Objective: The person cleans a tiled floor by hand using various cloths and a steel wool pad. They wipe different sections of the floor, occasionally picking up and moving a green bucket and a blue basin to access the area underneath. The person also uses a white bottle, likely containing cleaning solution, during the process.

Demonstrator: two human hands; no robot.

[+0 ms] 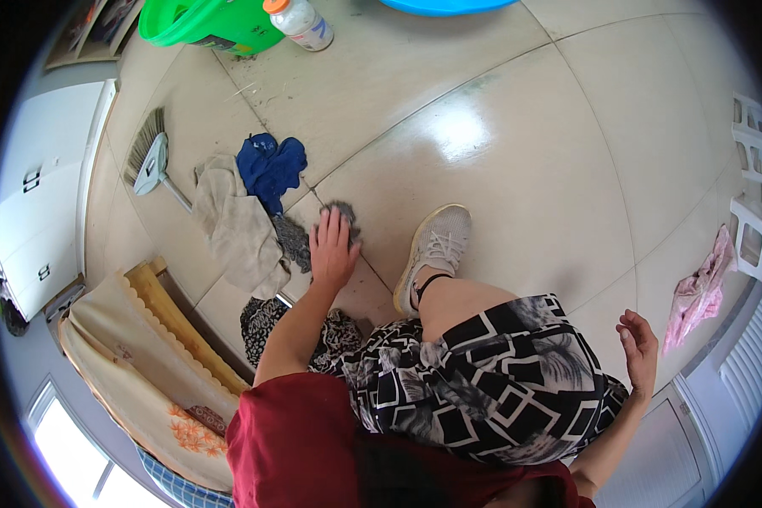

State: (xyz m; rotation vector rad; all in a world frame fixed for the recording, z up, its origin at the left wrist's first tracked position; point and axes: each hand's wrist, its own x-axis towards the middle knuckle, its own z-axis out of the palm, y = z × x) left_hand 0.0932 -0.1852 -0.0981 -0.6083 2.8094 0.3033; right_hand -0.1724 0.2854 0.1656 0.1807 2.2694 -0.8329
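My left hand (334,251) lies palm down near the floor, its fingers stretched over a dark grey fuzzy clump (345,211). The palm hides part of the clump, so I cannot tell whether it is gripped. Just left of that hand is another grey fuzzy piece (292,240). It touches a beige cloth (232,222) and the lower end of a crumpled dark blue cloth (270,166). Out to the right, my right hand (639,348) hangs in the air beside my knee, fingers loosely curled and holding nothing.
A broom head (152,159) lies at left, its handle running under the beige cloth. Beyond are a green bucket (241,38), an orange-lidded jar (301,25) and a blue basin (447,5). A cloth-covered wooden piece (146,355) flanks me; pink cloth (701,289) and white plastic stools (750,238) are right.
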